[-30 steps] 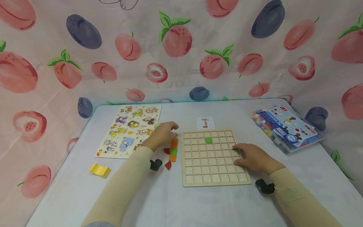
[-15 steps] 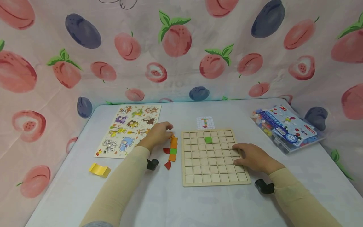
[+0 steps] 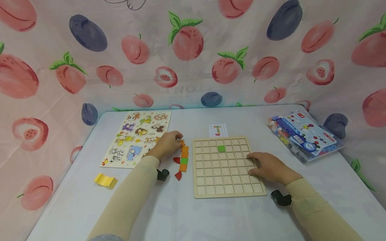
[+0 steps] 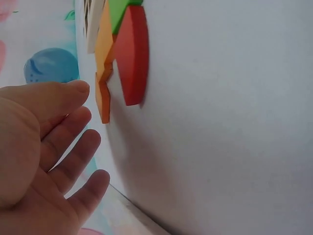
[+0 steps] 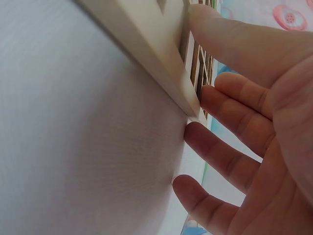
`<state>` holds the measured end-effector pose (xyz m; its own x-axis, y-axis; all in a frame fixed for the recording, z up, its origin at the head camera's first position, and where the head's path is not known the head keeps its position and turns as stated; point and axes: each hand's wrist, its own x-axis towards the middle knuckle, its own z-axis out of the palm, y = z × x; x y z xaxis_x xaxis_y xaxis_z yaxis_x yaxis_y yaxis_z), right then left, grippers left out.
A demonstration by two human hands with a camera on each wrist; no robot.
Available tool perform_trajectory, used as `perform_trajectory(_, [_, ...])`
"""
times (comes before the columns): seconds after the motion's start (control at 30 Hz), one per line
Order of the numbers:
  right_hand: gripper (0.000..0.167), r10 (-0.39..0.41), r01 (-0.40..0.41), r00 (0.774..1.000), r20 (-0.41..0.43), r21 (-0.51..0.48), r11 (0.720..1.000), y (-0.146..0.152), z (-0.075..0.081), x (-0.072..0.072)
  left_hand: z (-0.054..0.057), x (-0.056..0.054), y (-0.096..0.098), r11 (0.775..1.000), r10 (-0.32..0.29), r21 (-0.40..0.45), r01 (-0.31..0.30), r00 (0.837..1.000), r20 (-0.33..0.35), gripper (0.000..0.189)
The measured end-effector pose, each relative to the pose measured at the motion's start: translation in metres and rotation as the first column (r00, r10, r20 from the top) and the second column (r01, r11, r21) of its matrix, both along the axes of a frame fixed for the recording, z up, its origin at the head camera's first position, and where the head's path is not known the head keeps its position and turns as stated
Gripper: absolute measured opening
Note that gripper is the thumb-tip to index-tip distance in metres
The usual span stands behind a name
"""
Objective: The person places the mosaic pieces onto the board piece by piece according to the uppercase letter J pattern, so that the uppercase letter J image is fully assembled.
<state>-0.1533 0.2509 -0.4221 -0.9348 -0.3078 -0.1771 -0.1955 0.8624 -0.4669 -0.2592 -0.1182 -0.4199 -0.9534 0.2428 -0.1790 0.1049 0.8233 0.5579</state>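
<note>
My left hand (image 3: 169,143) hovers beside the top of a column of flat coloured pieces, its fingers loosely bent. In the left wrist view an orange piece (image 4: 102,100) lies close to the fingertips, with nothing gripped. Below it in the head view are another orange piece (image 3: 184,152), a green square (image 3: 184,161), an orange square (image 3: 183,167) and two red rounded pieces, one a wedge (image 3: 178,175). My right hand (image 3: 269,167) rests thumb and fingers on the right edge of a wooden grid board (image 3: 223,170). One green square (image 3: 221,148) sits in a cell near the board's top.
A small gridded card (image 3: 223,131) with a coloured figure lies behind the board. An animal picture board (image 3: 116,142) is at the left, with a yellow wavy block (image 3: 106,180) in front. A clear plastic case (image 3: 304,137) of colourful pieces lies at the back right.
My left hand has shifted slightly left, and an orange piece at the top of the column has come into sight by its fingertips. The right hand stays on the board's edge.
</note>
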Motion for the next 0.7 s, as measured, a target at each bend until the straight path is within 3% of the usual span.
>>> perform_trajectory(0.7, [0.06, 0.007, -0.007, 1.0, -0.01, 0.001, 1.0, 0.001, -0.002, -0.001, -0.011, 0.001, -0.004, 1.0, 0.02, 0.015, -0.02, 1.0, 0.002, 0.032])
